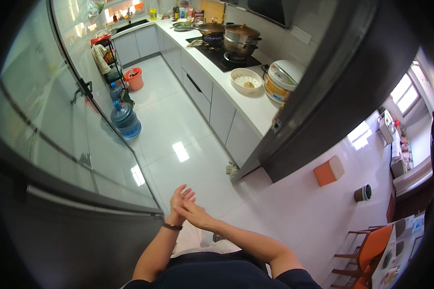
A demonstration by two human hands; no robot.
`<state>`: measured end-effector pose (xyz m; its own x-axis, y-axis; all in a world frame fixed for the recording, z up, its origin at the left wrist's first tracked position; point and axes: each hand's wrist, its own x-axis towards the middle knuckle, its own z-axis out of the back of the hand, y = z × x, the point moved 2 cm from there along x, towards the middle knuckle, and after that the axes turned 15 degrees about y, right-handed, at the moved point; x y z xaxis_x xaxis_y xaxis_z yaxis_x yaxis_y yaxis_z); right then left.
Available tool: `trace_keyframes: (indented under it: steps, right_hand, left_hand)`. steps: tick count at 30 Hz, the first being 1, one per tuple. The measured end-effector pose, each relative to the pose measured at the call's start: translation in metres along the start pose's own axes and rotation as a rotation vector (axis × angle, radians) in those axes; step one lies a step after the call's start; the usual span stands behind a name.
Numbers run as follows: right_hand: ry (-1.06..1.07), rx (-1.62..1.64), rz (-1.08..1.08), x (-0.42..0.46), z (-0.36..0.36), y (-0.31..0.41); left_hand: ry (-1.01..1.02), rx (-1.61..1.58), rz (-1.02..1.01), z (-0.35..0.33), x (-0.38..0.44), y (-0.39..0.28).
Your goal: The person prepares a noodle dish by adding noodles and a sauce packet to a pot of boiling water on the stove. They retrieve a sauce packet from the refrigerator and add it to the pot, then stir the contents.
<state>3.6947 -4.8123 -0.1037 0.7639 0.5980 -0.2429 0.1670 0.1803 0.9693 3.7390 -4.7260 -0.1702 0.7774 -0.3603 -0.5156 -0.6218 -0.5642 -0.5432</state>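
Both hands are together in front of my body at the kitchen doorway. My left hand [179, 201] is raised with its fingers apart and nothing in it; a dark bracelet [172, 226] circles that wrist. Across its palm and heel lies my right hand [198, 216], touching it and holding no object. Below them is the pale tiled floor [188, 169]. To the left stands a glass sliding door [112, 159] in a dark frame, with a handle [82, 89].
Cabinets [199, 90] line the kitchen's right side. On the counter, a steamer pot [240, 45] and a lidded pan [211, 29] stand on the gas hob [220, 54]; nearby are a white basin [246, 80] and a rice cooker [280, 81]. Water bottles [125, 121] and a red bin [133, 79] stand left.
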Motion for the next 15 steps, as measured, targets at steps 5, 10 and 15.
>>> trace_keyframes:
  steps: [5,10,15]
  right_hand:
    - [-0.175,-0.018,0.141,0.096,0.135,0.013]
    - [-0.554,-0.203,0.083,0.213,0.308,0.021]
    - [-0.766,-0.34,-0.036,0.319,0.465,0.037]
  left_hand:
    - [-0.019,-0.036,-0.109,0.054,0.088,-0.072]
    - [-0.234,0.025,0.059,0.095,0.173,-0.148]
    - [-0.232,0.123,0.03,0.08,0.267,-0.261]
